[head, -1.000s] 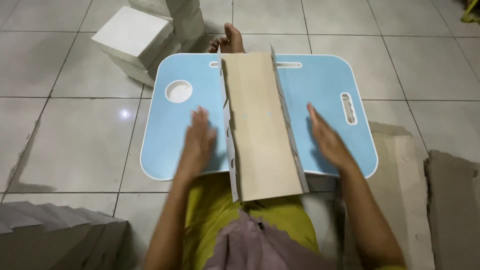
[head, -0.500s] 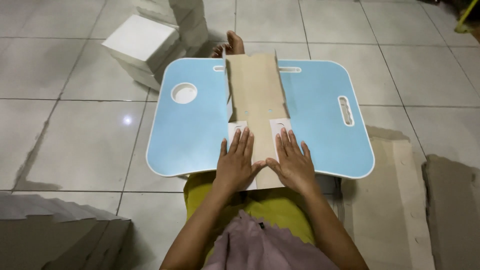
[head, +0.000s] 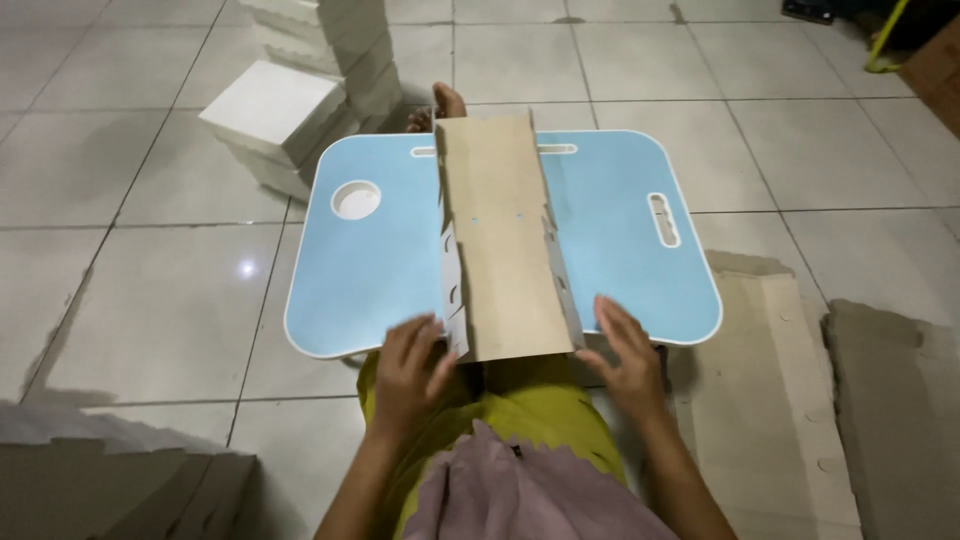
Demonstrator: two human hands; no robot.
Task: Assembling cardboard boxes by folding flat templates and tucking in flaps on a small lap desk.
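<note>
- Cardboard blank (head: 505, 240) lies lengthwise down the middle of a light blue lap table (head: 380, 270), long axis running away from the person; the flat tabletop backs it along most of its length, while its near end overhangs the table's near rim, between the 2 hands.
- Left hand (head: 412, 375): open, fingers spread, grasping nothing. Fingertips sit at the blank's near-left corner, just beside the raised white side flap (head: 455, 290); whether they touch it I cannot tell.
- Right hand (head: 622, 352): open, fingers loosely extended, grasping nothing, just beside the near-right corner and its flap (head: 562, 290).
- Judgement: the 2 side flaps stand partly up from their creases, so the hands flank the piece to reach both folds evenly.
- Beyond the left hand, a round cup recess (head: 356, 199) in the table; further out, stacked white boxes (head: 290, 115) on the tiled floor (head: 130, 290).
- Beside the right hand, flat cardboard sheets (head: 780, 400) lie on the floor.
- Bare foot (head: 448, 103) shows past the table's far edge.
</note>
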